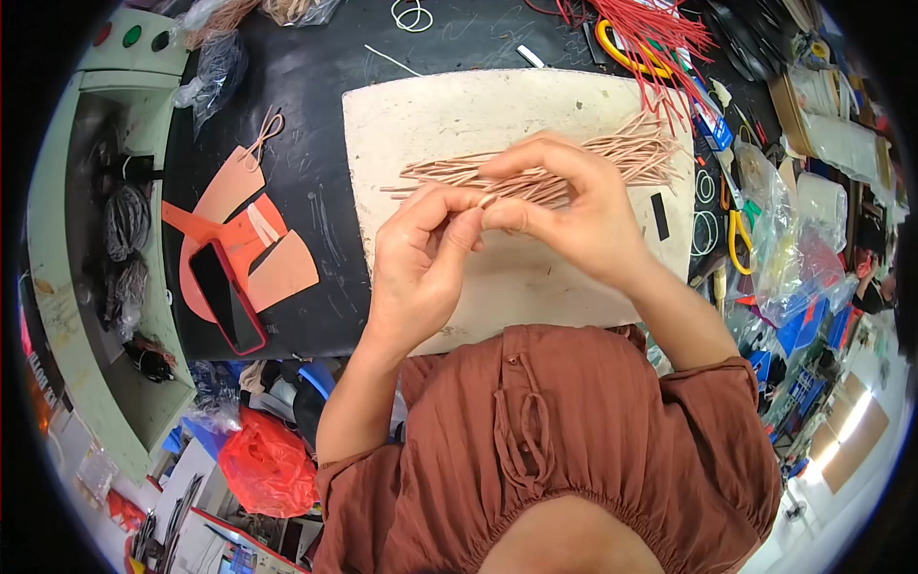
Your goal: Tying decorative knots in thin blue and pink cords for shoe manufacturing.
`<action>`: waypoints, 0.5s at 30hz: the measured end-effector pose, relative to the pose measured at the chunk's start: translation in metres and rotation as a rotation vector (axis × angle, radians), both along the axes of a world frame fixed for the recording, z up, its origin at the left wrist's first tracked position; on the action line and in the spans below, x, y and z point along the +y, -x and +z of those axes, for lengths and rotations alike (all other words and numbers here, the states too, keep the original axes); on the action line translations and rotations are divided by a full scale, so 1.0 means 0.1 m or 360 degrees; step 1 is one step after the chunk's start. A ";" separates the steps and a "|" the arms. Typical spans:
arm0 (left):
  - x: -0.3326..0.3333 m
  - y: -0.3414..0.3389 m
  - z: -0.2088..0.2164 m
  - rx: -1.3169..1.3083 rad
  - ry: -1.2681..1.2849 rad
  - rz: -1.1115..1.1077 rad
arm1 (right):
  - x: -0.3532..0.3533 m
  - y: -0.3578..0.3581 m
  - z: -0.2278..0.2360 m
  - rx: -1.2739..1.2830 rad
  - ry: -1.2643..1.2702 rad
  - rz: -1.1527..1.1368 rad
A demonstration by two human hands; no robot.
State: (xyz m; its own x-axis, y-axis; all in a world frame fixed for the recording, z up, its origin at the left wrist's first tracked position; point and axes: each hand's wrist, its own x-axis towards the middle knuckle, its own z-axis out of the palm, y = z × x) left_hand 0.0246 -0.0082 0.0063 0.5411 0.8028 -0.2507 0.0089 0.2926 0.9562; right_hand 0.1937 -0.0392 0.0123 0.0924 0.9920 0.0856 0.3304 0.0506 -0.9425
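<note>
My left hand (421, 253) and my right hand (583, 206) meet above the middle of a cream board (545, 287). Both pinch at one spot, where a short bit of tan cord (487, 201) shows between the fingertips. The rest of that piece is hidden by my fingers. Behind my hands lies a loose bundle of thin tan cords (631, 153), spread across the board from left to right. A small black strip (660, 217) rests on the board, to the right of my right hand.
Left on the black table stand orange and tan cut pieces (285, 273) with a phone (228, 298) leaning over them. Red cords (650, 38) and yellow-handled scissors (626, 53) lie far right. Another yellow handle (739, 241) and plastic bags (775, 230) crowd the right edge. A green-grey cabinet (72, 239) borders the left.
</note>
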 end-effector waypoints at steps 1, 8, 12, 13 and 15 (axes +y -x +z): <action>0.01 0.01 0.02 -0.0022 0.0079 -0.0074 | 0.00 -0.04 0.02 0.0467 0.0387 0.0085; 0.06 0.02 0.02 -0.0014 0.0183 -0.0147 | -0.01 -0.05 -0.08 0.1331 0.0714 0.0143; 0.05 0.07 0.01 0.0218 -0.0313 -0.0077 | -0.12 0.03 -0.04 0.0251 0.0363 0.0037; 0.04 0.08 0.02 0.0257 -0.0339 -0.0026 | -0.14 0.03 -0.02 -0.0049 0.0334 0.0118; 0.04 0.13 0.01 0.0229 -0.0670 0.0107 | -0.08 0.16 -0.01 0.0502 0.0510 0.0005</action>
State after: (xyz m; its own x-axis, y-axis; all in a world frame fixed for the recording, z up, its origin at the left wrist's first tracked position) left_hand 0.0118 -0.0039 0.0075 0.4675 0.8832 0.0363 0.1447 -0.1170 0.9825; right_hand 0.1777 -0.0474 0.0113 0.0615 0.9643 -0.2576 0.0249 -0.2595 -0.9654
